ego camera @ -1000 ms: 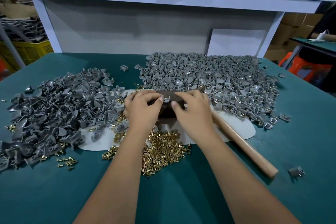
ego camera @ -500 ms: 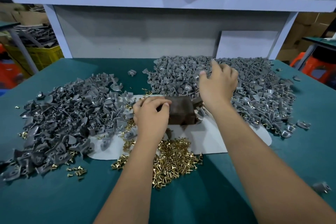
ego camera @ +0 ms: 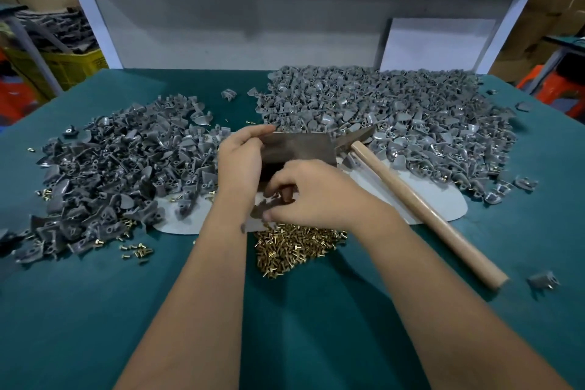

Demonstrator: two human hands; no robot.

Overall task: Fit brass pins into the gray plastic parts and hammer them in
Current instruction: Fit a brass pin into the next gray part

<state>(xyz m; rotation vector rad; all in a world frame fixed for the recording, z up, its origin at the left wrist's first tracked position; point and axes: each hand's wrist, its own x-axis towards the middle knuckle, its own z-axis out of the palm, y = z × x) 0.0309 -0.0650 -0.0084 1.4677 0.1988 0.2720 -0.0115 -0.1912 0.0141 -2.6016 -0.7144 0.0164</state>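
Green-covered bench (ego camera: 95, 310) at my waist: left hand (ego camera: 240, 165) steadies the dark iron block (ego camera: 300, 149) at twelve o'clock, fingers curled on its edge, while right hand (ego camera: 313, 196) pinches a small gray plastic part (ego camera: 269, 209) just above the brass pins (ego camera: 294, 247).

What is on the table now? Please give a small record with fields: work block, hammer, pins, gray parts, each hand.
work block: dark metal block at center, on a pale mat
hammer: wooden handle, lying right of the block
pins: brass pins heaped near the block
gray parts: left pile; right pile
left hand: fingers curled on the block's left top edge
right hand: fingers curled in front of the block; what it holds is unclear
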